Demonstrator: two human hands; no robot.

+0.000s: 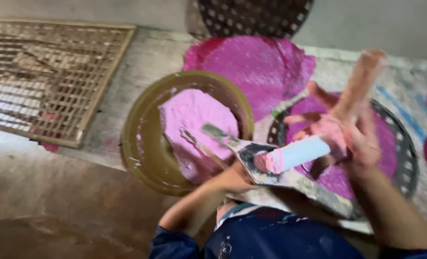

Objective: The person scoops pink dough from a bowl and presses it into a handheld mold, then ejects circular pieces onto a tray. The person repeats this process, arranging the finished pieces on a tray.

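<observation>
The right hand (350, 136), smeared pink, is clenched round a pale blue cylindrical roller-like tool (295, 153) whose near end is caked in pink paste; the fingers are spread along its upper part, and the view is blurred there, so exactly how they lie cannot be told. The left hand (232, 177) is closed on the lower edge of a flat, stained grey board (271, 172), held tilted over the lap, with the tool's pasted end resting on it. As a judgement, the board wants holding level and firm so the paste does not slide off, and the tool should press evenly rather than dig with its tip. Just beyond the board stands a round olive-green basin (141, 144) holding pale pink paste (194, 124); to the right lies a dark round woven tray (407, 158) bearing a magenta sheet; further off lie a larger magenta round sheet (251, 67) on the floor and a bamboo lattice frame (45, 76).
</observation>
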